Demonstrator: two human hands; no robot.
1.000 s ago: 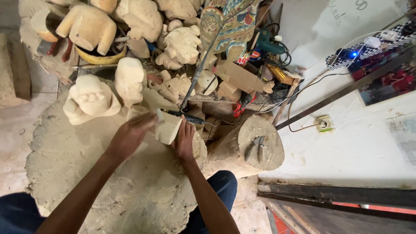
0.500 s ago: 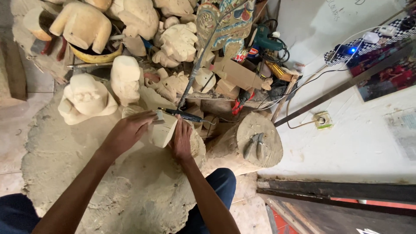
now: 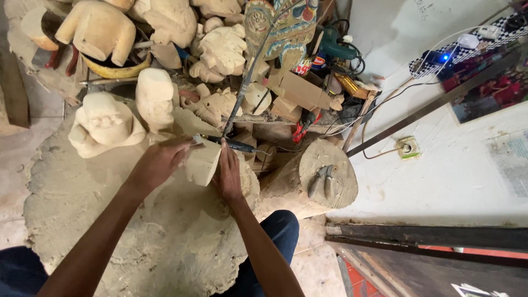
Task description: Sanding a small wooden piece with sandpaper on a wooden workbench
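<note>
My left hand grips a small pale wooden block from its left side, holding it over a large sawdust-covered stump. My right hand is closed around a slim dark rotary carving tool whose tip meets the top of the block. A flexible shaft runs up from the tool toward the back. My knees in blue trousers frame the stump.
Pale carved wooden figures and heads stand behind the stump. A second log to the right carries pliers. Scrap wood, a painted carving, a drill and cables lie at the back; a white wall sits right.
The view has shifted slightly. Both hands stay on the block and tool, with the tool tip still at the block's top.
</note>
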